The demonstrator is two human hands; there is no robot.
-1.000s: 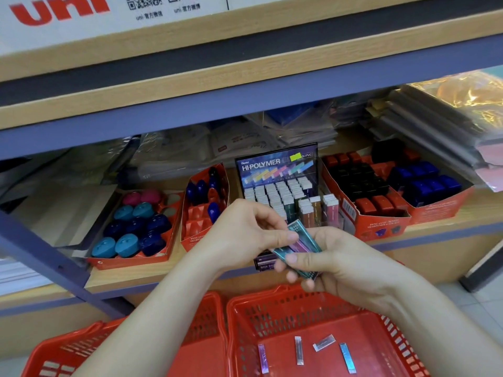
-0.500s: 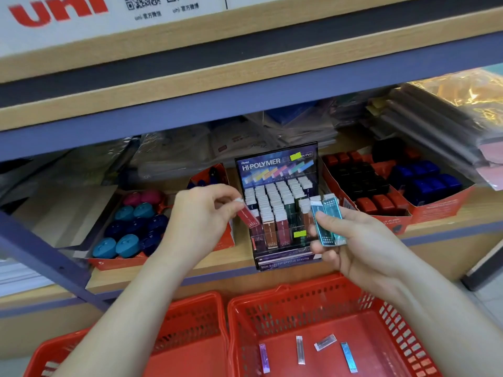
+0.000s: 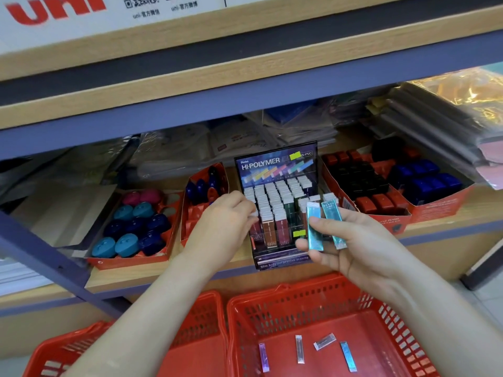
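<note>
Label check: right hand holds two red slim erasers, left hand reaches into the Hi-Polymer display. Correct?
No. The two slim erasers in the right hand are teal, not red, per the head view. The left hand does reach into the Hi-Polymer display.

Round sharpeners (image 3: 136, 224) in orange tray (image 3: 128, 259); folders (image 3: 424, 123) stacked far right.

The person's left hand (image 3: 226, 221) and right hand (image 3: 351, 248) are bare. Each continues into a bare forearm, the left forearm (image 3: 152, 308) and the right forearm (image 3: 441, 317). Both are uncovered along the whole stretch in view, from the lower edge of the picture to the wrists. The forearms are slender and narrow toward the wrists. The fingers (image 3: 302, 244) are slim, and their nails look short and plain, though the picture is rather soft there.
</note>
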